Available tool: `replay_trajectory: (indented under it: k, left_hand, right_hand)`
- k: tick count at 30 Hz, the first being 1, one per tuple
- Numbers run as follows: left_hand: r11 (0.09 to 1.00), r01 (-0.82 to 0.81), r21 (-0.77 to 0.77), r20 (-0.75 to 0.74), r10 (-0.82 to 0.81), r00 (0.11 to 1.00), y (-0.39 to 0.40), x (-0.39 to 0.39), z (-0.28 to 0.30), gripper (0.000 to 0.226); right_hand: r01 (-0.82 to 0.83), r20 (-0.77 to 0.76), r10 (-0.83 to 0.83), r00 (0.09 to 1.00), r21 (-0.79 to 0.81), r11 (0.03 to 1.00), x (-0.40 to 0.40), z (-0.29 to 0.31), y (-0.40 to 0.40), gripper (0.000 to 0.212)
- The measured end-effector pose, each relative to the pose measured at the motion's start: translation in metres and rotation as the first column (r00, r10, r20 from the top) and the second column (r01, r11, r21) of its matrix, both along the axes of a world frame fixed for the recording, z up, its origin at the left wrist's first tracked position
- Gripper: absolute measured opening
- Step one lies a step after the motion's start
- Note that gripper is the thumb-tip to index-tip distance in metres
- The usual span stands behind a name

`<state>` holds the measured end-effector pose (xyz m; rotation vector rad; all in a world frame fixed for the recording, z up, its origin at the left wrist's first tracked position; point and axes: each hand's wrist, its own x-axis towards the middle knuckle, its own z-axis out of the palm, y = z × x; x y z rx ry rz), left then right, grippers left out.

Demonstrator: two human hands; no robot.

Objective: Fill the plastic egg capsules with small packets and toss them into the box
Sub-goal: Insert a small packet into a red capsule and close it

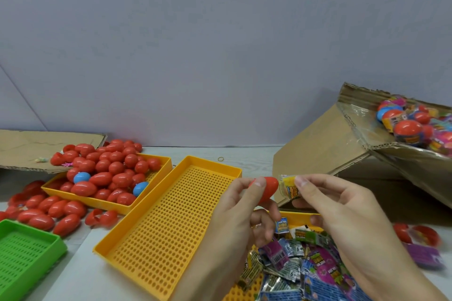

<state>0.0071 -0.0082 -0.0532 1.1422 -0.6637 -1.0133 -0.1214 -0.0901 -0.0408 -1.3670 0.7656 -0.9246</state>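
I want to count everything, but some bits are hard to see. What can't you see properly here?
Head view only:
- red egg capsule: mostly covered by the left hand.
- yellow packet: print too small to read; right hand covers part.
- cardboard box: cut off by the right edge.
- packet pile: cut off at the bottom, hands hide some.
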Motion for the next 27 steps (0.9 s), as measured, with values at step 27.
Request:
replay_trajectory:
  k: [27]
  left_hand:
    - [0.992,0.126,0.017,0.091,-0.127,0.988,0.0041,-0.0036,0.0028,0.024]
  right_hand:
    - [-0.111,0.009,0.113,0.994,-0.133,0.985,0.0003,-0.0042,-0.0018,0.029]
